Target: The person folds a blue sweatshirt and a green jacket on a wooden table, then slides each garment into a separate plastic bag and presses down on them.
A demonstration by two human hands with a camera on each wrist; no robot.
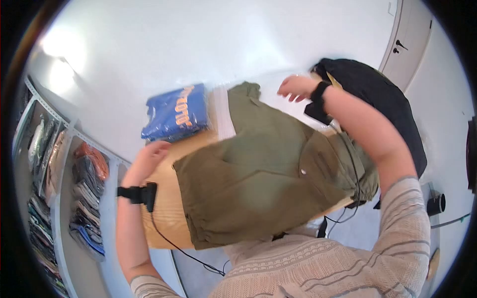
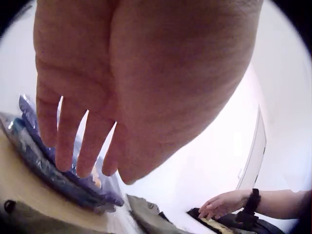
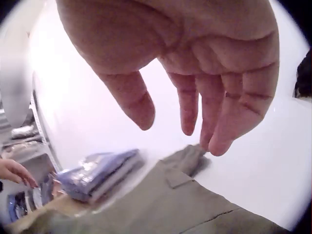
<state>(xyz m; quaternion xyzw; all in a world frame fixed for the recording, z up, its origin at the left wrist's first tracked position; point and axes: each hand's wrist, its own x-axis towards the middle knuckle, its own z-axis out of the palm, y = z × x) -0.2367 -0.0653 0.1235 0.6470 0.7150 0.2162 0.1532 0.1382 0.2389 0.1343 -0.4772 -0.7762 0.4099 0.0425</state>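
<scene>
An olive-green garment (image 1: 268,179) lies spread over the wooden table (image 1: 166,223), its narrow upper end pointing toward the wall. The left hand (image 1: 153,155) is raised beside the garment's left edge, near a blue plastic-wrapped package (image 1: 178,113); in the left wrist view the hand (image 2: 97,92) has extended fingers and holds nothing. Over the garment's far right side hovers the right hand (image 1: 297,88). In the right wrist view this hand (image 3: 195,63) has loosely bent, parted fingers with nothing between them, above the garment (image 3: 161,200).
Shelves (image 1: 67,164) with folded, bagged clothes stand at the left. A large black bag or cloth (image 1: 380,99) is behind the right arm. Cables (image 1: 184,251) hang from both wrists. A white strip (image 1: 224,114) lies between package and garment. A door (image 1: 405,44) is at the upper right.
</scene>
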